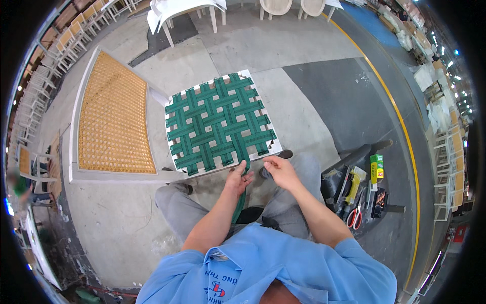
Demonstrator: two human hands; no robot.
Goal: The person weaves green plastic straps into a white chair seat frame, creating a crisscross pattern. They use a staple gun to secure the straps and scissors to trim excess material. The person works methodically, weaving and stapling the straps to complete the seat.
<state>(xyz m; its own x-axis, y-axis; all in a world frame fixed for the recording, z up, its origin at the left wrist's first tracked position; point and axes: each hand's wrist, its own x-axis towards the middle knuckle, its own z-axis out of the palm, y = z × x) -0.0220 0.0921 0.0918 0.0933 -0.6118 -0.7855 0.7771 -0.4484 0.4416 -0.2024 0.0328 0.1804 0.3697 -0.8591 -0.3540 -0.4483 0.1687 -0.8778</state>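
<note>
"Green strap (240, 203), woven into the white seat frame (274, 148); loose length drops over the near edge, between the knees. Hands?"

"Left hand (237, 178): thumb up against the strap, just at the edge, other fingers spread. Firmness of hold, can't tell. Right hand (278, 169): fingertips bunched near the frame; whether they pinch anything, can't tell."

"How to do it well?"

"My judgement: check over-and-under first. Keep the strap flat, no twist; draw it evenly, about as taut as its neighbours, square to the cross strips. One hand should keep the tension until the end is fixed."

"Surface?"

"Open green grid, small gaps. Cane back (114, 114) to its left, white-framed."

"Room?"

"Grey concrete floor (114, 223), darker patches. Yellow line (403, 121) curving down the right. Chairs in rows, left (35, 104) and right. Scissors (354, 218) and a yellow tool (354, 186) beside the right leg."
</note>
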